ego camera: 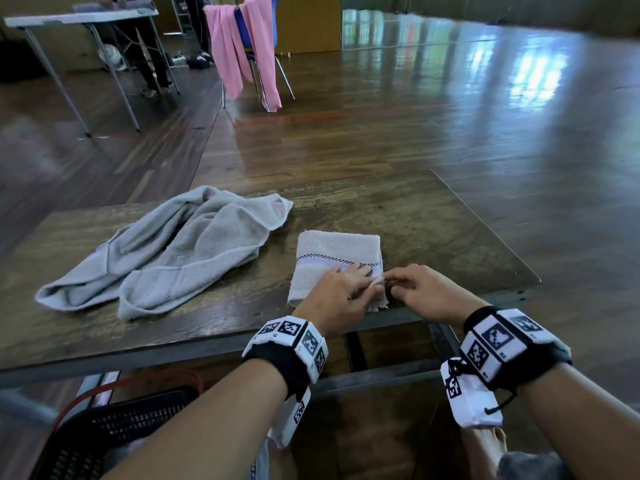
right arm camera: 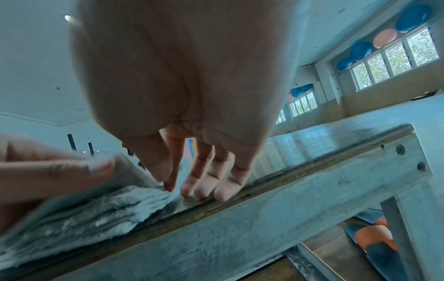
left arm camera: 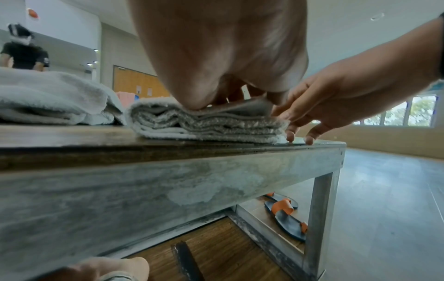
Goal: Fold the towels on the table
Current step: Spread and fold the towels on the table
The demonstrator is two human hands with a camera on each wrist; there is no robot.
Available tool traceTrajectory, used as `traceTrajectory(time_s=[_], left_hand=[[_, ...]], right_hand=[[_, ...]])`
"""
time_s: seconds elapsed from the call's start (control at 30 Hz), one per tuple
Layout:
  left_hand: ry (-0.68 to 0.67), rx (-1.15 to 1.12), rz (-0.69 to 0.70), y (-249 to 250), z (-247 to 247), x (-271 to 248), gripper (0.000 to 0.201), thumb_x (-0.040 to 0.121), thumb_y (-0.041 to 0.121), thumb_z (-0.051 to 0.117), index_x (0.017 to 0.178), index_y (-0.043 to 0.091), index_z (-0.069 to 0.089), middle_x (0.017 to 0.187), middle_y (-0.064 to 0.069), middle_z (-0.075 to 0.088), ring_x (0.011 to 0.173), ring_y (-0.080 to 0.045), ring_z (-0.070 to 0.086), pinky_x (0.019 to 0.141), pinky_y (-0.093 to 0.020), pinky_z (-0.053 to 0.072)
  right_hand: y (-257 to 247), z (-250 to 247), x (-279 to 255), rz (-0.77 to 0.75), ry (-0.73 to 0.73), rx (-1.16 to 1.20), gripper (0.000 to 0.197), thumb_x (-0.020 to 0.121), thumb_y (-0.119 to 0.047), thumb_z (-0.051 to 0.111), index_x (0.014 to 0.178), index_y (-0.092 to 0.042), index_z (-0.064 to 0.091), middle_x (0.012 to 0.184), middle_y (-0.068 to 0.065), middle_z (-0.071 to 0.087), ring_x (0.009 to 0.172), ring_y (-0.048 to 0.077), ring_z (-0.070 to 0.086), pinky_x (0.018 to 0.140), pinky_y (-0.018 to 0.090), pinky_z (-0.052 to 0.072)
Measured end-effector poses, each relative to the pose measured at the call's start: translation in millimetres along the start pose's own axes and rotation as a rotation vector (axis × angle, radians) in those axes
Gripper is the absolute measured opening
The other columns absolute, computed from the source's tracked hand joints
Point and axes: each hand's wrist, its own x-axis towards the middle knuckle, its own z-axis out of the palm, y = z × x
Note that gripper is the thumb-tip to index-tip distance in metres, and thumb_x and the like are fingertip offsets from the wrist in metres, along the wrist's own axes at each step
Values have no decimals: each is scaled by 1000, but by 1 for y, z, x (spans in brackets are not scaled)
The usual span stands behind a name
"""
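A small beige towel [ego camera: 337, 261] with a striped band lies folded into a thick square near the front right of the wooden table [ego camera: 433, 220]. My left hand [ego camera: 349, 285] lies flat on its near right part, fingers straight, pressing the layers [left arm camera: 204, 125] down. My right hand [ego camera: 412, 285] is just right of the towel; its fingertips [right arm camera: 187, 190] rest on the tabletop and touch the stacked right edge [right arm camera: 84, 218]. To the left, a larger grey towel [ego camera: 166, 251] lies crumpled and unfolded.
The table's front edge [ego camera: 173, 348] runs just under my wrists. A black basket [ego camera: 114, 434] sits low at the left, and sandals [left arm camera: 286, 214] lie beneath the table. Pink towels [ego camera: 242, 46] hang on a far blue chair beside another table [ego camera: 79, 19], where a person [left arm camera: 24, 51] stands.
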Motion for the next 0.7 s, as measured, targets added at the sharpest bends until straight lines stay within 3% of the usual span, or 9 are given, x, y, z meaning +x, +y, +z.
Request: traceTrajectory(time_s=[0.07,0.1,0.2,0.27,0.37,0.47,0.53,0.6,0.7], left_hand=[[-61,23,13,-1,0,0,36,101,36,50,129,18,65,139,-12,58,135,-21,44,117,-36,20],[-74,1,16,-1,-1,0,39,99,42,50,126,21,67,134,-9,61,130,-20,49,116,-37,27],[95,-61,-47,-7,-12,11,43,96,48,50,119,18,71,123,-2,69,117,-18,61,102,-37,45],[224,71,-121,-21,-22,24,34,99,35,48,120,17,69,133,-4,63,130,-23,52,108,-38,40],[60,302,-306,-40,-22,36,46,100,30,41,145,23,44,160,-4,29,151,-20,17,119,-46,16],[-39,361,-328,-53,-3,32,54,101,41,29,154,29,24,165,3,13,153,-15,3,122,-45,5],[-31,326,-333,-59,3,30,55,102,46,20,156,34,17,166,9,6,153,-11,-3,122,-43,0],[-40,305,-355,-65,1,30,55,101,49,17,155,38,14,165,13,2,152,-6,-6,123,-44,-1],[-57,263,-386,-70,-2,30,57,98,54,17,154,42,11,164,18,-2,150,-2,-9,122,-47,-1]], right_hand=[[1,1,1,31,31,-10,31,99,-14,53,123,-22,69,109,1,71,101,17,65,93,35,51],[0,1,1,41,68,-20,29,99,-17,52,121,-24,68,110,0,70,102,18,65,91,33,51],[-7,5,1,19,256,-108,25,96,-23,47,117,-25,61,113,-4,63,106,19,59,90,38,49],[-14,9,4,-64,347,-170,28,95,-25,46,121,-26,55,117,-8,57,111,15,52,93,40,48],[-27,16,20,-171,355,-186,36,96,-24,49,132,-22,49,132,-8,52,123,15,46,102,41,43],[-36,27,44,-128,273,-211,40,101,-28,44,140,-18,43,149,-2,43,139,20,37,112,42,33],[-35,39,55,-23,148,-225,53,106,-37,33,154,-17,29,165,0,25,153,20,16,122,43,18],[-29,52,59,40,90,-232,60,107,-46,20,162,-23,11,170,-9,3,156,11,-5,125,45,2],[-20,61,56,56,122,-232,60,106,-50,14,162,-29,2,168,-16,-8,154,5,-13,125,46,-6]])
